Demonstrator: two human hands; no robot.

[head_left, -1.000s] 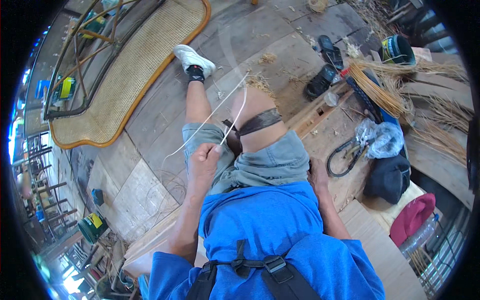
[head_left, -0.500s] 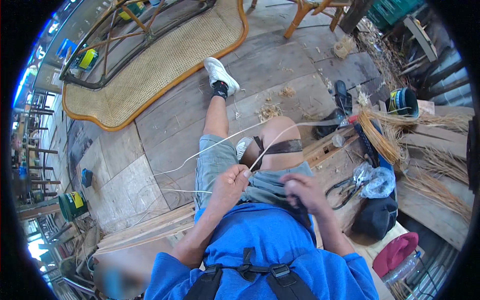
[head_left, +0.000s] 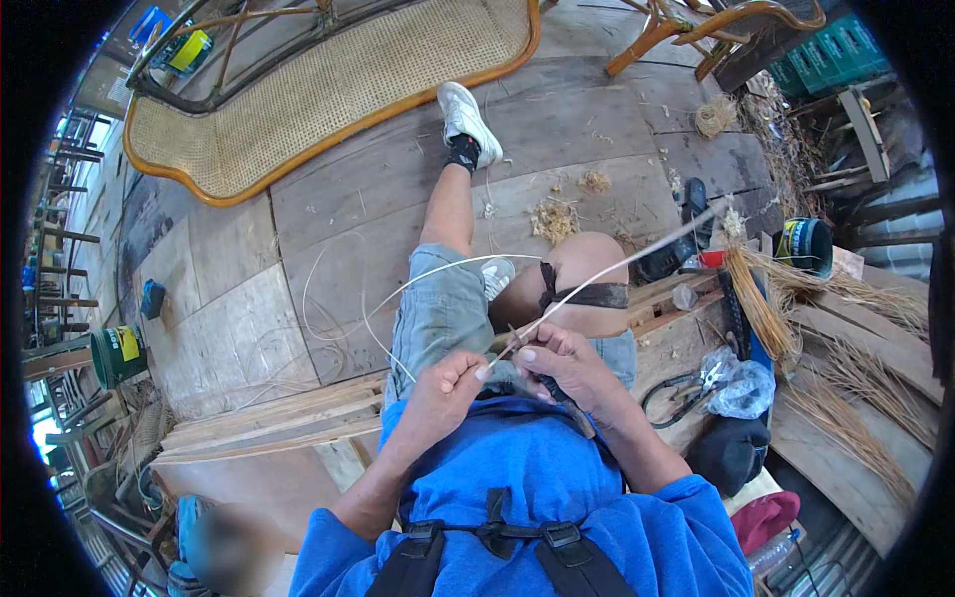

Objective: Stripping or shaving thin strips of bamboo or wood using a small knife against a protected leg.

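Observation:
My left hand (head_left: 445,394) is closed on a long pale cane strip (head_left: 637,257), pinched between thumb and fingers above my lap. From there the strip slants up to the right, across my banded right knee, with its end in the air. My right hand (head_left: 575,370) is closed close beside it, its fingers at the strip. A dark-handled tool (head_left: 563,395), seemingly a knife, lies in its grip, the handle pointing back toward my wrist. Its working end is partly hidden by the fingers. Thin cane loops (head_left: 366,310) trail over my left thigh and the floor.
A woven cane panel with a curved frame (head_left: 328,109) lies ahead on the left. Bundled cane strands (head_left: 761,303) rest on planks at the right, near a dark bucket (head_left: 804,249), a plastic bag (head_left: 744,384) and a black cap (head_left: 731,453). Shavings (head_left: 554,219) litter the floor.
My right hand has come left and up to the strip beside my left hand, with the dark-handled tool now plainly visible. The strip's end has swung farther up and right.

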